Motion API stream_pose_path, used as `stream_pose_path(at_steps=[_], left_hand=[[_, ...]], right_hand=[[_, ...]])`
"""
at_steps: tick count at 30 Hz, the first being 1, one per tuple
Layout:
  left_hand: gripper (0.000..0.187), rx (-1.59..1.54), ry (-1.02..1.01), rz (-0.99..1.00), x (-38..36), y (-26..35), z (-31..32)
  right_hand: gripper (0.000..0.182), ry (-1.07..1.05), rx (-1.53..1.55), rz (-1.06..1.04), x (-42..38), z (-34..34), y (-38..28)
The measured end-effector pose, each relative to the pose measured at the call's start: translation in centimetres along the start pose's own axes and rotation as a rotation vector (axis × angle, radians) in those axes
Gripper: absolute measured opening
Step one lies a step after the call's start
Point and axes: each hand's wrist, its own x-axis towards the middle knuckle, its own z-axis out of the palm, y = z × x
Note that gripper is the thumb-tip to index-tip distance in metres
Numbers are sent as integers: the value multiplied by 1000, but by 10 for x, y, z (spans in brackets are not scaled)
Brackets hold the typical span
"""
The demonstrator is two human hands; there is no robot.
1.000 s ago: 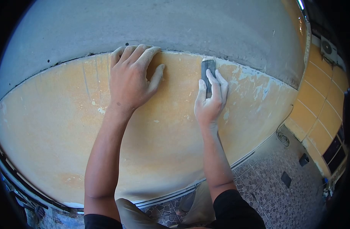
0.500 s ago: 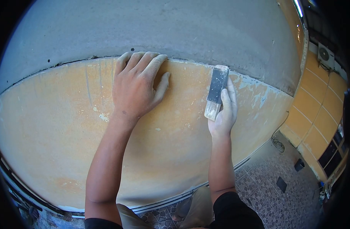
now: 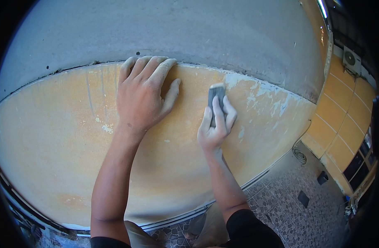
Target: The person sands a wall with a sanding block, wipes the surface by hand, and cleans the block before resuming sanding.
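Observation:
A curved yellow wall (image 3: 173, 165) with worn, chipped paint fills the middle of the view. My left hand (image 3: 146, 91) lies on its upper edge, dusty fingers stretched over the rim and thumb apart, holding nothing. To the right, my right hand (image 3: 217, 122) has its whitened fingers wrapped round a sanding block (image 3: 217, 91), dark grey with a pale end. The block stands upright against the yellow surface, just under the rim. Its lower part is hidden by the fingers. White bare patches (image 3: 264, 93) spread over the wall right of the block.
A grey surface (image 3: 169, 33) lies beyond the wall's rim. Down on the right is a stone-patterned floor (image 3: 276, 206) with a coiled hose (image 3: 299, 155), a dark bucket (image 3: 322, 177) and a dark flat piece (image 3: 303, 199). An air-conditioner unit (image 3: 351, 59) hangs on the far wall.
My right hand has moved left and slightly down with the sanding block, turning it from facing me to lying against the wall. My left hand stays on the rim.

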Motion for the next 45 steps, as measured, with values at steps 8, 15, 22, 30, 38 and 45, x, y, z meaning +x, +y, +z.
stream_pose_path(at_steps=[8,15,22,30,38,45], left_hand=[[39,-63,-44,-50,1,5,-4],[44,-62,-104,-57,-1,10,-7],[53,-431,-330,-119,-25,61,-21],[40,-958,-542,-552,-18,61,-15],[29,-861,-410,-495,-11,88,-7],[33,-839,-495,-502,1,87,-14]], right_hand=[[35,-28,-34,81,20,-2,-5],[43,-235,552,618,19,-44,4],[52,-387,1474,1426,16,-83,-36],[44,-401,798,887,-6,-76,-36],[55,-224,254,154,14,-68,-47],[48,-294,805,656,5,-77,-38]])
